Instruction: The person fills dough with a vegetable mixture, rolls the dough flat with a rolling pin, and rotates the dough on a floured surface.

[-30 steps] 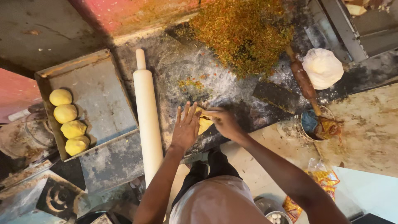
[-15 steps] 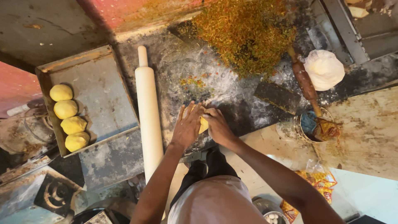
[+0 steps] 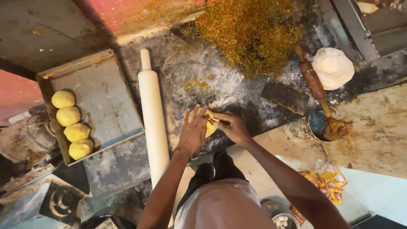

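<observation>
A small piece of yellow dough (image 3: 210, 127) is held at the centre of the frame, just above the dark, flour-dusted stone desk (image 3: 237, 95). The left hand (image 3: 193, 131) is cupped beneath and beside it with the fingers spread and half open; the right hand (image 3: 233, 127) is closed on the dough's right edge, pinching it between thumb and fingertips. Whether filling already lies inside the dough cannot be told.

A long white wooden rolling pin (image 3: 153, 118) lies just left of the left hand, running from the upper centre down toward the lower edge. Further left, a shallow grey metal tray (image 3: 106, 97) carries four round yellow dough balls (image 3: 72, 123) in a column along its left side. A large heap of chopped green-and-orange filling (image 3: 250, 29) is piled at the upper centre, well apart from the hands. At the right, a white lump of dough (image 3: 333, 68) rests near a brown wooden-handled tool (image 3: 313, 82) that leans into a small round pot (image 3: 324, 125).

As a judgement: the dough could be torn or squeezed out of shape if the pinch is made too hard, and it could slip from the open left palm onto the floury desk. The rolling pin sits close enough to be nudged by the left forearm and set rolling.
</observation>
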